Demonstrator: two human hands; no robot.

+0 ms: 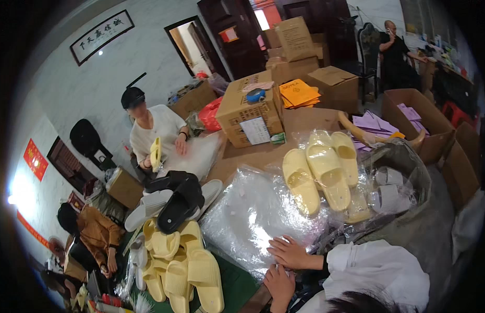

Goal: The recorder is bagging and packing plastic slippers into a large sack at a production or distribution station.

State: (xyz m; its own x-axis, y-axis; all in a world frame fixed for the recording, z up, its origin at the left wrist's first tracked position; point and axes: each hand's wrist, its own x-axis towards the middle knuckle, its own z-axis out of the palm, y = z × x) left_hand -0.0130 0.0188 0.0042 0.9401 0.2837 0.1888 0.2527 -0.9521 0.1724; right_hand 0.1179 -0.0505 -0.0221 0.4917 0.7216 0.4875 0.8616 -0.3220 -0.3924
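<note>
A pile of clear plastic bags (242, 208) lies before me on the table. My right hand (290, 254) rests on its near edge, fingers stretched out over the plastic. Just below, my left hand (279, 284) is closed at the edge of the bags, its fingers bent over the plastic. To the left are several loose yellow slippers (205, 274), with a black slipper (181, 208) and a white slipper (147, 209) behind them. Bagged yellow slippers (326, 172) lie beyond my hands to the right.
A large sack (417, 156) at the right holds bagged grey slippers (391, 195). Across the table, a co-worker (158, 128) holds a yellow slipper (156, 154). Another person (99, 235) sits at the left. Cardboard boxes (250, 112) and orange packets (300, 94) stand behind.
</note>
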